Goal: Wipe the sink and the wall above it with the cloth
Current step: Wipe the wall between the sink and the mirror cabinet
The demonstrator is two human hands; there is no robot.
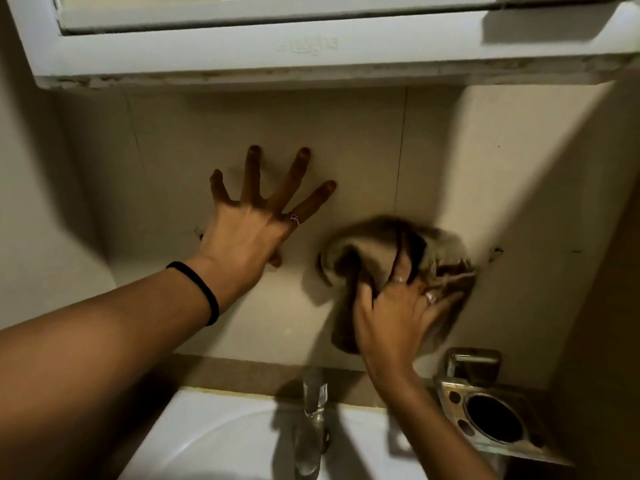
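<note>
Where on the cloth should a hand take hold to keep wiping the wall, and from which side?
Take the cloth at its bunched lower edge, from below, as the right hand does; its upper part lies spread against the wall, probably best left flat.

There is only one view, from the camera on my head, wide-angled and bending the edges. It faces the wall [363,140] straight ahead and tilts down, standing close to it. The white cabinet [242,53] runs along the top edge, the sink [214,434] and tap [313,400] sit at the bottom edge, and both my forearms reach in from below, left hand [249,230] and right hand [398,313] near mid-frame.
</note>
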